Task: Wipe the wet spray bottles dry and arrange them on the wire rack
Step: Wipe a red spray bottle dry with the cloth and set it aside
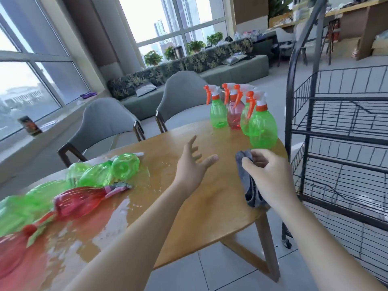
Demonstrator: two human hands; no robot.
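Observation:
Several spray bottles with orange triggers stand upright at the table's far right: green ones [262, 131], [218, 114] and a red one [235, 116]. More green bottles [125, 166] and a red bottle [80, 201] lie on their sides in a puddle at the left. My left hand [192, 164] hovers open over the middle of the table, empty. My right hand [266, 175] grips a grey cloth [251, 190] just in front of the nearest upright green bottle. The black wire rack [340, 139] stands right of the table, its shelves bare.
The wooden table [210, 202] is wet on its left half. Two grey chairs [105, 124] sit behind it. A window ledge runs along the left, a sofa with plants behind. Tiled floor lies below the table's near edge.

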